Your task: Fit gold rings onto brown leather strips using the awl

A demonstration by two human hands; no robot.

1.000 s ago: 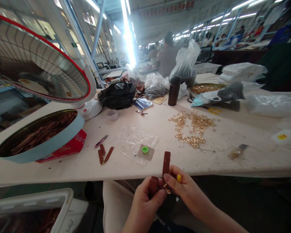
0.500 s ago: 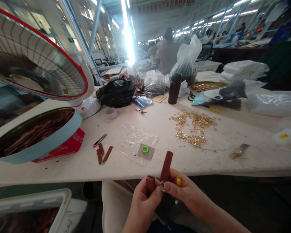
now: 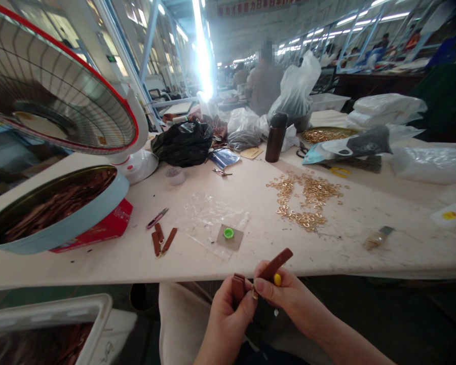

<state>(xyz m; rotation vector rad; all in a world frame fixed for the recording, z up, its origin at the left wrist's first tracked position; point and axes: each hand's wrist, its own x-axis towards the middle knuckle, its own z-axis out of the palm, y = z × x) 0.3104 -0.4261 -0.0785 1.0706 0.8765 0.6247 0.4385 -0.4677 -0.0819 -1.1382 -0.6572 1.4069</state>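
Note:
Folded brown leather strips [image 3: 238, 288] are pinched in my left hand [image 3: 230, 314], whose thumb also touches a small gold ring [image 3: 254, 291]. A single brown strip [image 3: 279, 262] is gripped between the thumb and fingers of my right hand [image 3: 289, 294], pointing up and to the right. A yellow thing [image 3: 277, 280] shows at my right fingers. Both hands are close together at the table's front edge. Three brown strips with gold rings [image 3: 162, 241] lie on the table beside small purple-handled snips [image 3: 157, 218].
Many gold rings [image 3: 307, 197] are spread on the table [image 3: 197, 263]. A blue round tin [image 3: 72, 223] of brown strips stands at left under a fan [image 3: 61, 86]. A green cap [image 3: 228, 233], a dark bottle [image 3: 276, 137] and plastic bags [image 3: 294, 86] are ahead. A person sits beyond.
The strip in my right hand has tilted from nearly upright to lean right, and my right fingers have moved up around it. My left hand is almost unmoved.

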